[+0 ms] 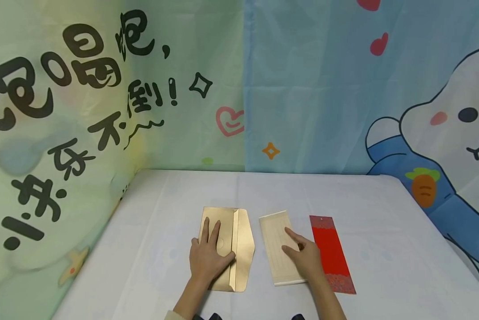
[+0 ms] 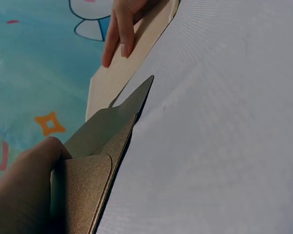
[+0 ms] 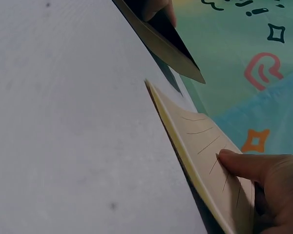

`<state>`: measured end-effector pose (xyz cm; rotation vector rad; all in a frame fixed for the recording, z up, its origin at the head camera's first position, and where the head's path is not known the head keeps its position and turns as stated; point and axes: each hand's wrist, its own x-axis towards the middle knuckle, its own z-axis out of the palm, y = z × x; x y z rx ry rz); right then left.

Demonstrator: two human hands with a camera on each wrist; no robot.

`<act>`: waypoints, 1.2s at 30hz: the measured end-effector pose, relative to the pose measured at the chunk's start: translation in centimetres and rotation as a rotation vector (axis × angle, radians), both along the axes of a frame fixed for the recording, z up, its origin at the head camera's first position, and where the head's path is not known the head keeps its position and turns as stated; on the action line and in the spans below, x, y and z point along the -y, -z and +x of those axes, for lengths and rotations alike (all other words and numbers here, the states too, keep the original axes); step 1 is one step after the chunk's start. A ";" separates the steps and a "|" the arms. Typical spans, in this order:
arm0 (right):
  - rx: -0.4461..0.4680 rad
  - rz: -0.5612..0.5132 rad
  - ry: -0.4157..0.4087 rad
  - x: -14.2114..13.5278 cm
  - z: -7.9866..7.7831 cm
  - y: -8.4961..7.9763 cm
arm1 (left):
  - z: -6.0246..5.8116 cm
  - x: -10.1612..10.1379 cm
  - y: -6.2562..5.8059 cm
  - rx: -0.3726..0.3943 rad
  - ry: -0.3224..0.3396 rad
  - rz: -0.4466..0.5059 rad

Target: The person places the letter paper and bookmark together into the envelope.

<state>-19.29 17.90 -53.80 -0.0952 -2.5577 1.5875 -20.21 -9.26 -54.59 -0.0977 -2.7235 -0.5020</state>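
In the head view, a gold envelope lies with its pointed flap unfolded to the right. My left hand rests on it with fingers straight and spread, its thumb by the opening. The left wrist view shows that thumb at the edge of the envelope's mouth, with the flap sticking up a little. To the right lies a cream pad of lined paper. My right hand touches its face with thumb and forefinger apart; in the right wrist view the thumb lies on the ruled top sheet.
A narrow red card or packet with silvery patterned ends lies right of the pad, partly behind my right forearm. All of it lies on a white-covered table. Printed cloth curtains hang behind and at the left.
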 end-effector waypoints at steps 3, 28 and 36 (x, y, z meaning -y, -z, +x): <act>0.025 -0.022 0.002 -0.1 0.0 -0.2 | 0.0 0.0 -0.1 -0.010 0.005 -0.002; 0.047 -0.416 -0.349 2.8 0.2 -1.4 | -0.1 0.0 -0.1 -0.004 0.008 -0.007; 0.087 -0.394 -0.478 3.5 0.5 -1.3 | 0.1 0.0 -0.2 -0.008 0.008 -0.005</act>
